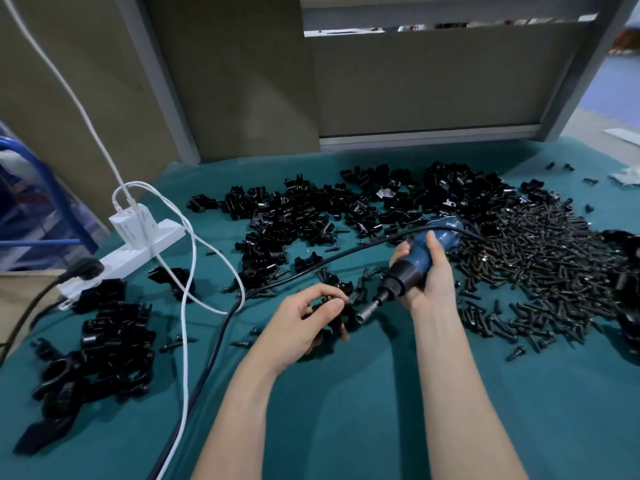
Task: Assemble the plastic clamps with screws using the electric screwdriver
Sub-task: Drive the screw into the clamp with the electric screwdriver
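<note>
In the left grip (pixel 301 322) a clamp (pixel 339 317) is pinched; the driver (pixel 419 259), grasped in the right grip (pixel 434 284), should be squared to it.

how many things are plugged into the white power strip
2: a white charger at the far end of the power strip, a black plug toward its near end. Another may hide behind the charger.

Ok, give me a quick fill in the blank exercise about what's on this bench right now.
The right hand grips a ____ electric screwdriver. The left hand holds a black plastic ____ near the screwdriver's tip. The big screw pile lies on the person's ____ side. Plugs sit in a ____ power strip.
Missing words: blue; clamp; right; white.
</note>
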`<state>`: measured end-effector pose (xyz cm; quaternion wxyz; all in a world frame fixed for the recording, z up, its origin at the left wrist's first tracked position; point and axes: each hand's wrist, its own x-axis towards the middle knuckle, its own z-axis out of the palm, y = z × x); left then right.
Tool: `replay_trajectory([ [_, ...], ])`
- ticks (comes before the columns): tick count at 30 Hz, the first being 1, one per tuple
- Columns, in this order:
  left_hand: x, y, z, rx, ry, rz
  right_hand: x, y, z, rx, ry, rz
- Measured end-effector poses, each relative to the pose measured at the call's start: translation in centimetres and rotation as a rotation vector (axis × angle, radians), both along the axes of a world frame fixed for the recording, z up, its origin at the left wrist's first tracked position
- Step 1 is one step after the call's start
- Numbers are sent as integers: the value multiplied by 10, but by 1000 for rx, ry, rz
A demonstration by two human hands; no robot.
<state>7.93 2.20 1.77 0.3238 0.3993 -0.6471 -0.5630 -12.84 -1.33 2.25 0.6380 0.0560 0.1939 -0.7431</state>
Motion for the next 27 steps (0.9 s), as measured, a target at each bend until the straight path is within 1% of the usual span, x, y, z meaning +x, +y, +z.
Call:
replay_trajectory([
  [3, 4, -2, -1, 28, -19, -30, 2, -2, 4, -126, -7, -45],
  [6, 5, -4, -3, 71, -9, -37, -2, -3, 0, -115, 60, -135],
  [10, 4, -6, -5, 101, -28, -54, -11, 1, -5, -65, 6, -205],
  [13, 1, -5, -5, 115, -33, -65, -14, 3, -5, -55, -6, -203],
  [18, 1, -3, -5, 124, -69, -86, -9, 5, -3, -99, 5, -158],
  [21, 0, -2, -3, 146, -54, -97, -4, 4, -1, -106, 17, -138],
  [27, -2, 0, -1, 127, -81, -112, -7, 5, -1, -96, 7, -169],
])
